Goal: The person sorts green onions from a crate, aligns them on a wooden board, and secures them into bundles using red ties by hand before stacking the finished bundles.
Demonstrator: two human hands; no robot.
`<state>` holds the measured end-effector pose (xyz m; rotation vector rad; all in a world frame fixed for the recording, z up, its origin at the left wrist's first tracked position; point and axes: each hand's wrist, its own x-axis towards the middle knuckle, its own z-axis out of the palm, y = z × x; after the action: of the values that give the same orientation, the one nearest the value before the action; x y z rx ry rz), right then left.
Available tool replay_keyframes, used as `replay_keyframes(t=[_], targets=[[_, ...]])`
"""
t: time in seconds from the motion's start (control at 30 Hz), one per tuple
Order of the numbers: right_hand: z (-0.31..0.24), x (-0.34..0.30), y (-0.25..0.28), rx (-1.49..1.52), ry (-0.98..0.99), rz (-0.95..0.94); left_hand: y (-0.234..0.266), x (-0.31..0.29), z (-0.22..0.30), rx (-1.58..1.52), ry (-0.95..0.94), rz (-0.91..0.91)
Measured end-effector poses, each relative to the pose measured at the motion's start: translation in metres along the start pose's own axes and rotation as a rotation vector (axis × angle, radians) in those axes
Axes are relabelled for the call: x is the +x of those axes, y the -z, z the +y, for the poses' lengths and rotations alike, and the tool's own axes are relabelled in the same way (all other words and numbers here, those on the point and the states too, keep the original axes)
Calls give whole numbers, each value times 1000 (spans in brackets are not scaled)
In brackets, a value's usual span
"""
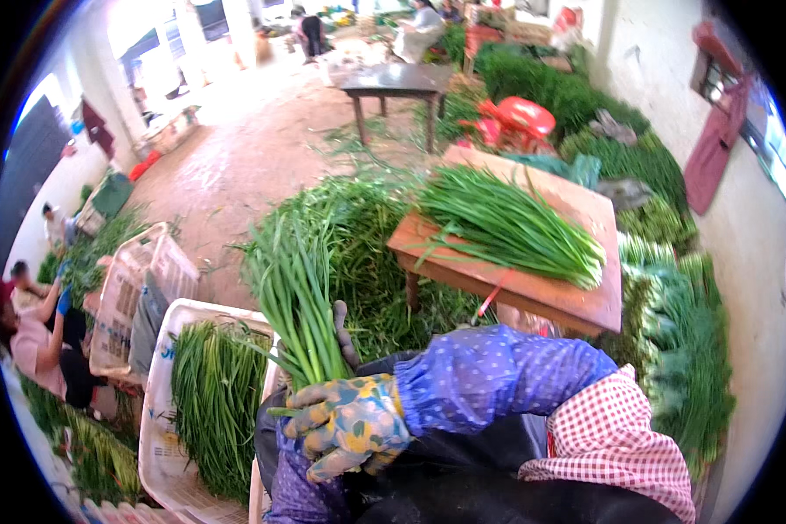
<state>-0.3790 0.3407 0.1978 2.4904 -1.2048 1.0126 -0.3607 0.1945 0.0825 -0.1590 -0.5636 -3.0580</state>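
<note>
In the head view, the patterned-gloved right hand [349, 425] lies across the lower ends of a bunch of green stalks [299, 301] — fingers bent, though whether they grip I cannot tell. The left hand [348, 339] shows only a grey gloved finger beside the bunch, its hold hidden — between a white crate [154, 415] and a wooden table [589, 207].

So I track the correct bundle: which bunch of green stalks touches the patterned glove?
The raised bunch, its lower ends at the right hand; the flat bunch on the wooden table and the greens in the white crate lie clear of it.
</note>
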Motion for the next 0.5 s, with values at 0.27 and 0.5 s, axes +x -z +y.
replay_keyframes(t=[0.27, 0.5], targets=[[52, -96, 116, 503, -1088, 495, -21, 82, 6, 186, 62, -178], [129, -83, 176, 613, -773, 895, -100, 211, -35, 1391, -521, -505]])
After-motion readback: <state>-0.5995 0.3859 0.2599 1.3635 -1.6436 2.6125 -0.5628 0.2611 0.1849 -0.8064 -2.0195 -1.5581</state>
